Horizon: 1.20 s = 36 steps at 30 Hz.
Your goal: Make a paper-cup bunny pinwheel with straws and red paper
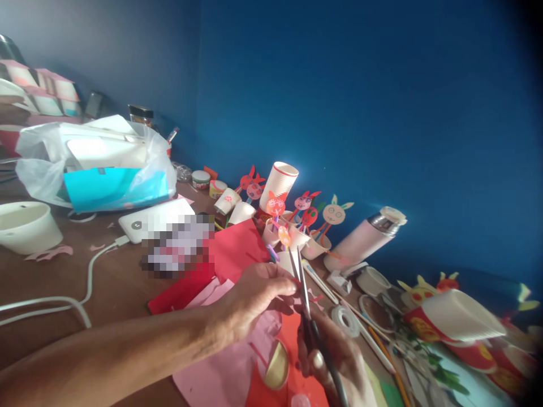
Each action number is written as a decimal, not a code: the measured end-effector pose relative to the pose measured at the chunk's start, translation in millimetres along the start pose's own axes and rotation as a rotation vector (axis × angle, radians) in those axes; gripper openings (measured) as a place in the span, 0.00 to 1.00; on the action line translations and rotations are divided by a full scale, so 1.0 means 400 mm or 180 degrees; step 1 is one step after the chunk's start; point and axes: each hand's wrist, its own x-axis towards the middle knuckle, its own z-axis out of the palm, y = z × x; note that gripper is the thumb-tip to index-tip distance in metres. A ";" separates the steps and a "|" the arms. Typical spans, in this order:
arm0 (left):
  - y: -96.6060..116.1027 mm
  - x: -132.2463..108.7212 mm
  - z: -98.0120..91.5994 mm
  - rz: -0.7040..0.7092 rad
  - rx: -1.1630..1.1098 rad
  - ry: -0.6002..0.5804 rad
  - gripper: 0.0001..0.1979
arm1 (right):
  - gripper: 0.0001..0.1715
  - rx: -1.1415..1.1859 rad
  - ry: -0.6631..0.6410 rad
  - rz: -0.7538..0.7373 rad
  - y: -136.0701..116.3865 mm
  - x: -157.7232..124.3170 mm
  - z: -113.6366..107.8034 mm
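Note:
My left hand reaches in from the left, its fingertips pinched together just beside the blades of a pair of black-handled scissors. A tiny pink paper scrap sits near the blade tips, though what the fingers pinch is hard to make out. My right hand grips the scissors low in the frame, blades pointing up. Beneath both hands lie a pink paper sheet and an orange-red sheet, with a red sheet farther on.
Paper-cup rabbit figures on sticks stand ahead beside a steel-topped flask. A tape roll lies right. A plastic bag, white bowl and white cable occupy the wooden table's left. A blue wall rises behind.

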 end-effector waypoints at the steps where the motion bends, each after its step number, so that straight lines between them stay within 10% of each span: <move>1: 0.001 0.001 -0.001 -0.0007 0.0011 0.0013 0.02 | 0.38 -0.0037 -0.0001 0.0045 -0.001 -0.001 -0.003; 17: 0.013 0.001 -0.007 -0.0038 0.0420 0.0126 0.05 | 0.37 0.0061 -0.0475 0.0185 0.002 0.017 -0.063; 36: 0.012 0.000 -0.009 0.0264 0.0056 0.0029 0.01 | 0.37 -0.0148 0.0140 -0.0276 0.046 -0.002 -0.020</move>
